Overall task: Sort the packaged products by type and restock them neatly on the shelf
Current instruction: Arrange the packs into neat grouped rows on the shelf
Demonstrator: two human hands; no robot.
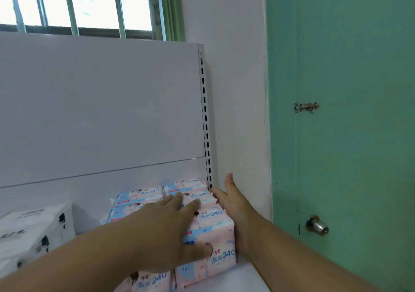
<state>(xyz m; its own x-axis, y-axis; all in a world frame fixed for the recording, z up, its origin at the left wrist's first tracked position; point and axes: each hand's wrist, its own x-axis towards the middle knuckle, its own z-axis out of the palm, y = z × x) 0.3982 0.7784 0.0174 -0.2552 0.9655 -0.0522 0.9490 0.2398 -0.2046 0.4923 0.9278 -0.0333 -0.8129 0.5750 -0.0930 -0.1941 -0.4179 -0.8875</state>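
Pink-blue tissue packs (208, 231) stacked at shelf (238, 276) right end, left hand (170, 231) flat on top with thumb on front pack, right hand (231, 204) open against stack's right side, white black-print packs (33, 228) left, green door (341, 134) right, lower packs cut off.

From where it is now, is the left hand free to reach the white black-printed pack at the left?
Probably yes. The left hand lies flat on the pink packs, gripping nothing, and bare shelf separates them from the white pack.
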